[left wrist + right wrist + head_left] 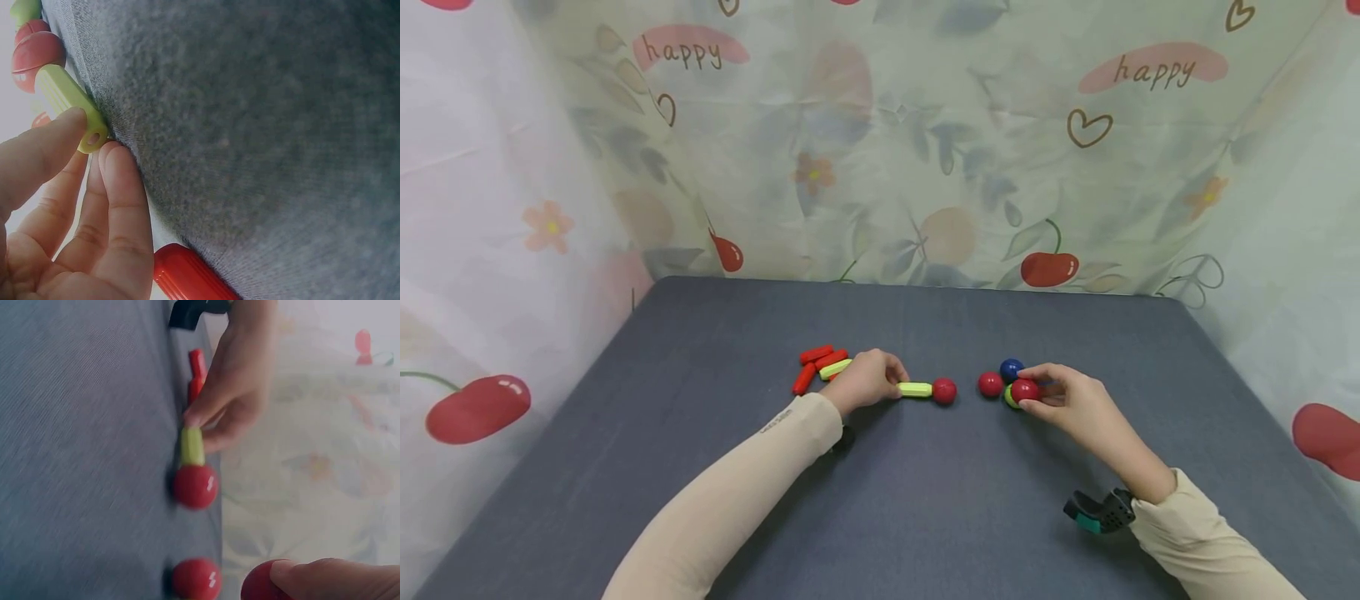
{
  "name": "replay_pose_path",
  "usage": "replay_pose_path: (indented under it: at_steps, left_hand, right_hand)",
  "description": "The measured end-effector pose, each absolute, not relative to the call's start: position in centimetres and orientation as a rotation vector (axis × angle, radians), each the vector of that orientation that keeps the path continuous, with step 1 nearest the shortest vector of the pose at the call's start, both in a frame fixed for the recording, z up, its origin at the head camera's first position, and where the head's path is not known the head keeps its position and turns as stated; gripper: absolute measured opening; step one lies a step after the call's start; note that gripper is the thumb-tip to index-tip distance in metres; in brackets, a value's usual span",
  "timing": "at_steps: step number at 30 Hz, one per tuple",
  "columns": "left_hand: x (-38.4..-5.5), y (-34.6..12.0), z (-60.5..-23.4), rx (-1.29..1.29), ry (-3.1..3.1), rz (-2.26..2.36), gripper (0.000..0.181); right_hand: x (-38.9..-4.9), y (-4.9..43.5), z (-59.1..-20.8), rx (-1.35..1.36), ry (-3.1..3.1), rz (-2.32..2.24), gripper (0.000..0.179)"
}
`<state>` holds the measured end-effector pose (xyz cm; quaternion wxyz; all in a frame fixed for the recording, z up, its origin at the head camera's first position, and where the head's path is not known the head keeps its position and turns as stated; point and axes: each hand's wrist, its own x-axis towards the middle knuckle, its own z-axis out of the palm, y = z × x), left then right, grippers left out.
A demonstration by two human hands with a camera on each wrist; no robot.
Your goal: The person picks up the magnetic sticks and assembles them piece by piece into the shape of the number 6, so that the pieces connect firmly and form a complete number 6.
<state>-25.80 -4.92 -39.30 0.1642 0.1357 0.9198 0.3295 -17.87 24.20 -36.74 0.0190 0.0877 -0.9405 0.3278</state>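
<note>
My left hand pinches the near end of a yellow-green ribbed stick between thumb and fingers. A red ball sits at the stick's other end, touching it. In the left wrist view, a small hole shows in the end face of the stick. My right hand holds another red ball between thumb and fingers, over a green ball that it partly hides. A blue ball lies just behind, and a third red ball rests to the left.
Several red sticks and a yellow-green one lie in a loose pile beyond my left wrist. Dark grey cloth covers the table. A printed curtain encloses the back and sides.
</note>
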Motion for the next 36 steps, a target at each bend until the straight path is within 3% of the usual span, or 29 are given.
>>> replay_pose_path:
  at_steps: [17, 36]
  left_hand:
    - [-25.7, -5.0, -39.3, 0.377, 2.611, 0.959, 0.012]
    - [-25.5, -4.9, -39.2, 0.406, 2.632, 0.956, 0.010]
  right_hand:
    - [-18.3, 17.3, -37.3, 0.467, -2.783, 1.296, 0.037]
    - [-19.9, 14.2, -40.5, 0.590, -2.962, 1.291, 0.032]
